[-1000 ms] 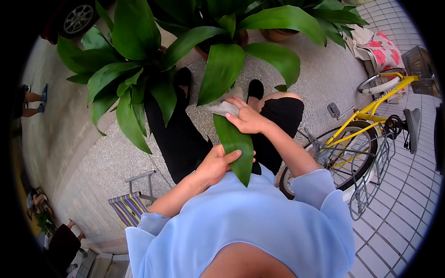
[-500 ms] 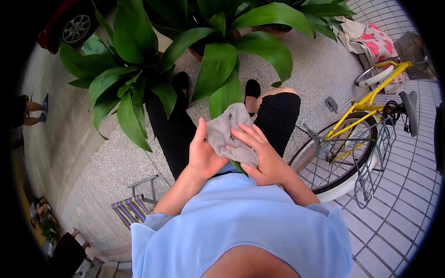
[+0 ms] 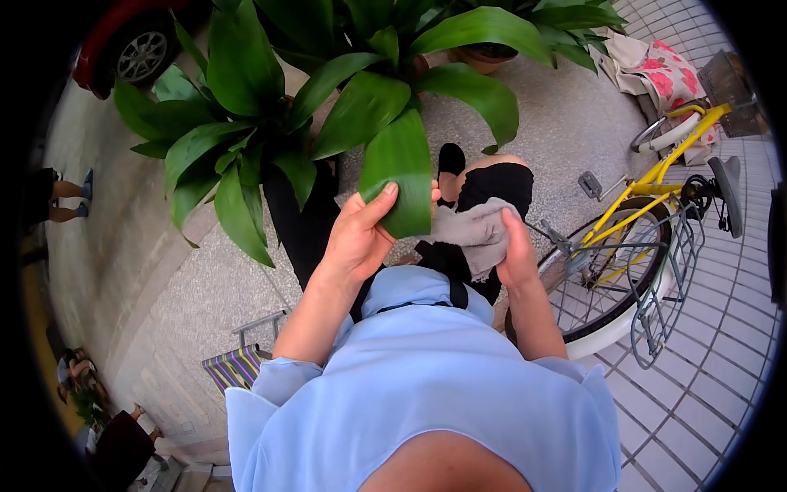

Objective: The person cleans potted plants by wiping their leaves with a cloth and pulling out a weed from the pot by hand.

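Note:
My left hand (image 3: 361, 234) grips a broad green leaf (image 3: 399, 168) near its tip, the thumb on top and the fingers underneath. This leaf hangs toward me from a large potted plant (image 3: 385, 41). In my right hand (image 3: 518, 254) is a bunched grey cloth (image 3: 475, 232), which hangs over my lap beside the leaf. The cloth's left end comes close to the leaf's edge; whether they touch I cannot tell.
A yellow bicycle (image 3: 656, 180) stands close on my right, on white tiles. Other leafy plants (image 3: 234, 156) spread ahead. A striped folding stool (image 3: 234, 366) is at my left. Farther left are a red car (image 3: 90, 61) and a person's legs (image 3: 70, 201).
The cloth, spread over the leaf between both hands before, has moved right in my right hand and come off it. My left hand has shifted up and closed on the leaf.

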`<state>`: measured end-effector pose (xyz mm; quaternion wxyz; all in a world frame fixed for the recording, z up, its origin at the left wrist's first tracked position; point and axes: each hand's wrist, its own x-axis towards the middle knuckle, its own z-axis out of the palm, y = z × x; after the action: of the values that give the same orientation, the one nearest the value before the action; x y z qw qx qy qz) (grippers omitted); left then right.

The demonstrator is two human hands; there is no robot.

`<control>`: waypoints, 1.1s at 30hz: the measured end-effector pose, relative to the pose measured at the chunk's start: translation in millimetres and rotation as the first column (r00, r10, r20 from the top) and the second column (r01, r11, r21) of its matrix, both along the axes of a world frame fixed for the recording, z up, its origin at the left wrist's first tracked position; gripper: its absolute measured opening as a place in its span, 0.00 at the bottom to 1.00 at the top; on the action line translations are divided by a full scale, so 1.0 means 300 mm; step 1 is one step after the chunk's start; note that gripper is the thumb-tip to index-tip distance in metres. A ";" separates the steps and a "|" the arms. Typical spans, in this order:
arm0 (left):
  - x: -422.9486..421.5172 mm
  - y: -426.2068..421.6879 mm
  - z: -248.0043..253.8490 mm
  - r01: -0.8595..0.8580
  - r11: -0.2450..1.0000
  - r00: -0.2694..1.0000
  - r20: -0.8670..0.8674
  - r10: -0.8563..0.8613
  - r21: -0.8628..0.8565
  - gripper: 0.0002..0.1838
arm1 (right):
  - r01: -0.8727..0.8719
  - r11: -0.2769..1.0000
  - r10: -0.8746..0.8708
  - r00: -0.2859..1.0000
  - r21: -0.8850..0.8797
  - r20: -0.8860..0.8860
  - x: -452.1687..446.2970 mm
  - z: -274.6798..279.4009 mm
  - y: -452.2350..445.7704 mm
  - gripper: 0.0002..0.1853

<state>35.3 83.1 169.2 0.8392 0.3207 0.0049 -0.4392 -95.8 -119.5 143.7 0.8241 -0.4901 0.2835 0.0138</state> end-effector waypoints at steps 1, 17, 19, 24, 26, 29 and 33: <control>0.003 -0.003 0.003 0.000 1.000 1.000 0.006 -0.001 0.013 0.21 | 0.187 0.931 -0.218 0.974 0.314 0.064 0.016 -0.017 -0.016 0.22; -0.080 -0.122 -0.171 -0.162 0.872 0.753 0.629 -0.194 0.462 0.16 | 0.015 0.993 -0.041 0.975 0.120 0.217 0.094 0.015 0.165 0.30; -0.086 -0.126 -0.121 0.016 0.926 0.945 0.296 -0.137 0.377 0.17 | 0.028 0.996 -0.046 0.977 0.089 0.209 0.082 0.031 0.172 0.30; -0.106 -0.159 -0.070 -0.008 0.980 0.999 0.052 -0.002 0.201 0.19 | -0.002 0.999 -0.005 0.990 0.050 0.144 0.031 0.089 0.149 0.26; -0.107 -0.170 -0.058 -0.041 0.981 0.998 0.044 0.033 0.191 0.20 | -0.047 0.999 0.048 0.990 -0.010 0.132 0.000 0.110 0.115 0.24; -0.085 -0.171 -0.044 -0.091 0.984 0.993 0.093 0.077 0.151 0.19 | -0.005 0.996 0.026 0.974 -0.094 0.226 -0.066 0.128 0.052 0.24; -0.061 -0.149 -0.121 -0.130 0.933 0.968 0.246 0.046 0.337 0.17 | 0.355 0.834 -0.154 0.884 -0.421 0.441 -0.102 0.222 0.009 0.24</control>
<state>17.0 38.4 133.0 0.7822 0.5139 -0.0012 -0.3523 -126.5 -116.7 210.4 0.7060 -0.6324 0.1722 -0.2683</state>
